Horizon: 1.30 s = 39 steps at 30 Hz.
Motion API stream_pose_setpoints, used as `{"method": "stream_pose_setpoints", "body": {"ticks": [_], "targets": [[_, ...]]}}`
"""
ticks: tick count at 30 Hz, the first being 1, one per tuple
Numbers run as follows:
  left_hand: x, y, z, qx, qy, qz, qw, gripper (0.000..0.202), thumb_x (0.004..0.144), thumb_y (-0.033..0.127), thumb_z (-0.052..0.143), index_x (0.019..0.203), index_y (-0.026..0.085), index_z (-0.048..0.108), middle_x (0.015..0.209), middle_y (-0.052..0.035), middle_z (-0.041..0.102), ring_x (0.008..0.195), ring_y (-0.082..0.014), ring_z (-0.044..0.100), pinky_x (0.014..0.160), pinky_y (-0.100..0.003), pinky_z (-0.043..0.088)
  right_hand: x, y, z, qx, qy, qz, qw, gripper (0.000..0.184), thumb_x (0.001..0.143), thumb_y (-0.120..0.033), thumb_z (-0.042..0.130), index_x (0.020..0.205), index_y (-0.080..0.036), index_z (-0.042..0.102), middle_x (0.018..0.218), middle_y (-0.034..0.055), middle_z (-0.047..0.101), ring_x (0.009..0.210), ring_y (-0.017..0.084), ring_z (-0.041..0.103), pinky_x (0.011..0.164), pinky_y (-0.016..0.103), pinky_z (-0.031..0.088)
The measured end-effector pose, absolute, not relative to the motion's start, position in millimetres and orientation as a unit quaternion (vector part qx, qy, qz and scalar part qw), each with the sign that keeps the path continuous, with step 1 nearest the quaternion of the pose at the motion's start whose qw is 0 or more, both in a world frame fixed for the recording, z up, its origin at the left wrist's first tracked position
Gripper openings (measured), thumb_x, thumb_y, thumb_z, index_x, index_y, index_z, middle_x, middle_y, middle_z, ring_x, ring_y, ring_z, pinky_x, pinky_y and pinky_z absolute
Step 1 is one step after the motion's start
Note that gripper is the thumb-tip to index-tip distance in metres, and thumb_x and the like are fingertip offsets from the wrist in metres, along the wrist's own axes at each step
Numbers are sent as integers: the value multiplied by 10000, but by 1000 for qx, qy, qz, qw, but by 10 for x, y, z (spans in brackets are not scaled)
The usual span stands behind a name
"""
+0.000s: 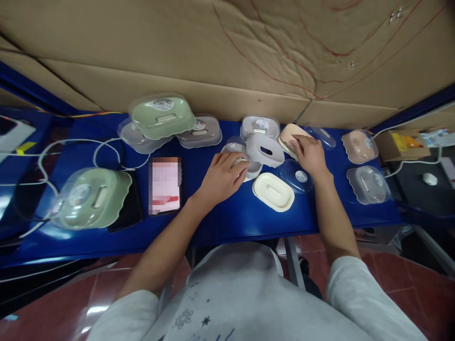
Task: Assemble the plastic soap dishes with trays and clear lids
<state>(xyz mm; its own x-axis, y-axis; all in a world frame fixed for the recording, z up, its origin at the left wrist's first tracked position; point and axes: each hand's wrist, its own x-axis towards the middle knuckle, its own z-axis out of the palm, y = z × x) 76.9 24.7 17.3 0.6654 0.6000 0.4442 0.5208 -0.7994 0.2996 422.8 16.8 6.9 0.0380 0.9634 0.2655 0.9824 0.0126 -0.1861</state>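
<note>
My left hand (225,175) is closed over a grey clear-walled plastic container (254,169). A small whitish piece shows by its thumb; I cannot make out what it is. Leaning on that container is a pale grey cover (256,148) with an oval slot. My right hand (311,152) has its thumb and fingers closed on the near right side of a peach plastic cover (289,134). Between my hands, nearer me, lie a cream oval tray (273,192) and a clear oval lid (293,174) with a round label.
Green lidded boxes (161,118) are on the left, one near a phone (165,184). Grey boxes (201,131) and another clear lid (321,136) line the back. A peach box (359,146) and a grey box (368,184) stand right. White cables (44,158) cross the left side.
</note>
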Motion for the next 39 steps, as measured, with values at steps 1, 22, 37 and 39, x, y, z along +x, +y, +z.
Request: {"method": "stream_pose_setpoints", "body": {"ticks": [1,22,37,39], "targets": [[765,247,181,909,309,269,76,208,1085,221,532,1169,209,723,1285,-114,746,1201,-300,698,1004,-477,510,4225,170,59,-701,-694,-29,162,504,1131,-469,352,1384,-202,696,1384,169,753,1291,378,693,1090,586,506],[730,338,40,885,378,253,99,582,1094,603,475,1537,236,565,1658,-199,473,1508,-427,470,1208,-601,384,3634,678,71,-613,-753,78,225,712,1084,-730,326,1537,-265,620,1607,97,598,1477,370,524,1259,597,377],[796,472,-148,841,419,334,78,559,1056,687,512,1349,228,635,1552,-185,531,1483,-402,464,1228,-621,323,3724,519,-136,-701,-681,42,208,561,1105,-554,391,1602,-345,546,1654,101,486,1496,475,390,1186,815,306],[797,457,-135,833,431,339,71,524,1058,621,523,1365,212,636,1533,-209,553,1461,-421,494,1210,-625,346,3754,419,-147,-707,-672,17,220,535,1102,-495,386,1579,-345,577,1617,112,518,1459,464,424,1174,779,343]]}}
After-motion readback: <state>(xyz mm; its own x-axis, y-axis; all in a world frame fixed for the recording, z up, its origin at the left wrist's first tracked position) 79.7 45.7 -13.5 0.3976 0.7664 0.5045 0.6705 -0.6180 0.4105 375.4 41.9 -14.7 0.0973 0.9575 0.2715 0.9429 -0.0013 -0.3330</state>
